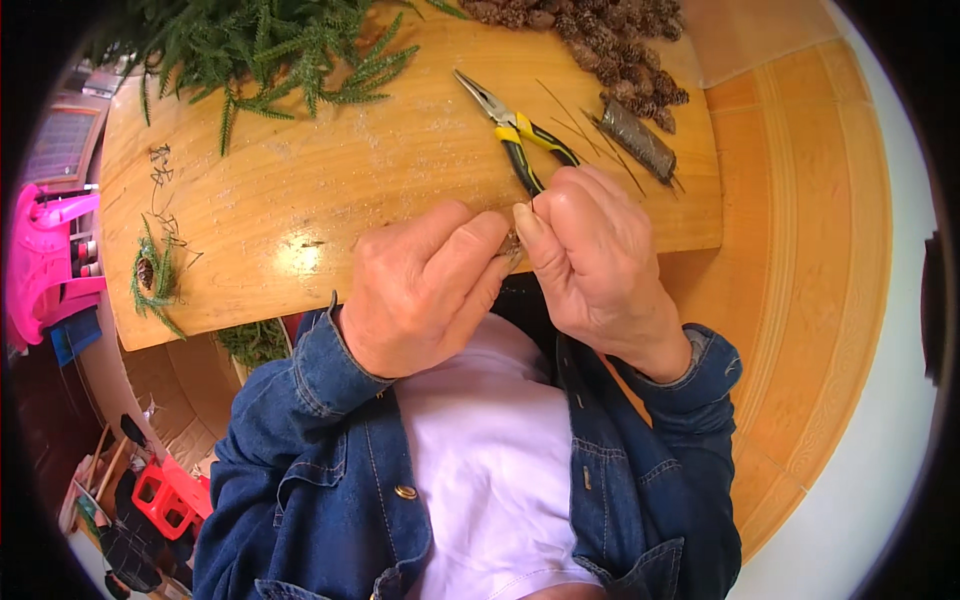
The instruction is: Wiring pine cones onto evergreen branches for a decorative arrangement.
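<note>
Close together at the table's near edge, both my hands are closed in a pinch. Between the fingertips of my left hand [425, 285] shows a bit of a small brown pine cone [513, 243], mostly hidden by the fingers. My right hand [600, 265] pinches with thumb and forefinger right beside it; a short dark end of thin wire [532, 205] shows at the thumb tip. Just beyond the right hand lie long-nose pliers [512, 128] with yellow and black handles, jaws pointing away to the left. Loose thin wires [590, 135] lie to their right.
A dark wrapped bundle [638, 140] lies at the table's right, below a heap of pine cones [625, 60]. Green artificial fir sprigs [270, 55] pile up at the far left. On the left edge sits a sprig with a cone [150, 270], near tangled wires [165, 205]. A pink stool [40, 265] stands beyond.
</note>
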Motion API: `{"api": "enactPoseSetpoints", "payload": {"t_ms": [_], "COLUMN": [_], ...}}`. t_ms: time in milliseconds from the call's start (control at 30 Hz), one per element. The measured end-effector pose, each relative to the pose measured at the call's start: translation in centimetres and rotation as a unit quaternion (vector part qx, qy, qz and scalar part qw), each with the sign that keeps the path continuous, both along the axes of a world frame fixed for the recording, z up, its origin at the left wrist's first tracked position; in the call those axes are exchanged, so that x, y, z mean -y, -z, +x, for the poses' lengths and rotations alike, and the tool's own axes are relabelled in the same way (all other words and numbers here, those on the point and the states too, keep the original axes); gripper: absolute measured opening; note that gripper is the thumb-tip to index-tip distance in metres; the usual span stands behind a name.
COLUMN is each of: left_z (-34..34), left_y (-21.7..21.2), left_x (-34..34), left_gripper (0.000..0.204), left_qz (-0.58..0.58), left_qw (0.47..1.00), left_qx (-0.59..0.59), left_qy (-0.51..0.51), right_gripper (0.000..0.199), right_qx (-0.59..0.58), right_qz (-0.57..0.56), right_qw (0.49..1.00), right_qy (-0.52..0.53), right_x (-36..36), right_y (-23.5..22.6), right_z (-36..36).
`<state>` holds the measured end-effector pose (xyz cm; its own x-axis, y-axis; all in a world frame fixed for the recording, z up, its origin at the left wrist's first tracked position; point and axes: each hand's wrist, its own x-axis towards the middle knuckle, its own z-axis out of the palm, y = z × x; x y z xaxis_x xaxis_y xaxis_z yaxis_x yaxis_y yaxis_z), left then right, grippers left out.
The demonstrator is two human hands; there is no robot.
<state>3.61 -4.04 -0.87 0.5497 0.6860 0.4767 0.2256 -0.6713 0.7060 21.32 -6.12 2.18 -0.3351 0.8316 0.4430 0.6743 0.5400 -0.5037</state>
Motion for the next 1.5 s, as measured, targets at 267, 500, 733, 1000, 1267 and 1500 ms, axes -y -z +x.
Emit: {"api": "enactPoseSetpoints", "payload": {"t_ms": [267, 500, 733, 1000, 1267, 1500], "left_z": [-1.2, -2.6, -1.8, -1.6, -1.5, -1.2], "left_y": [0.3, 0.5, -0.1, 0.4, 0.1, 0.1], "left_x": [-1.2, -2.2, -1.8, -2.0, -2.0, -1.6], "left_gripper": [0.019, 0.018, 0.019, 0.020, 0.022, 0.022], "left_qz": [-0.045, -0.097, -0.144, -0.127, -0.117, -0.119], "left_qw": [0.998, 0.991, 0.986, 0.989, 0.991, 0.991], "left_qx": [0.000, 0.020, 0.019, 0.036, 0.032, 0.031], "left_qy": [-0.040, -0.086, -0.077, -0.065, -0.057, -0.054], "right_gripper": [0.011, 0.030, 0.045, 0.039, 0.032, 0.035], "right_qx": [-0.084, -0.074, -0.213, -0.261, -0.210, -0.096], "right_qz": [-0.093, -0.176, -0.335, -0.290, -0.140, -0.076], "right_qw": [0.986, 0.902, 0.794, 0.772, 0.778, 0.895], "right_qy": [0.112, -0.386, -0.459, -0.502, -0.575, -0.430], "right_x": [0.0, 4.6, 3.2, 3.8, 3.2, 8.2], "right_y": [-1.0, -7.2, -9.6, -10.1, -10.9, -7.7], "right_z": [0.8, -0.4, 0.0, 2.3, 3.0, -0.3]}}
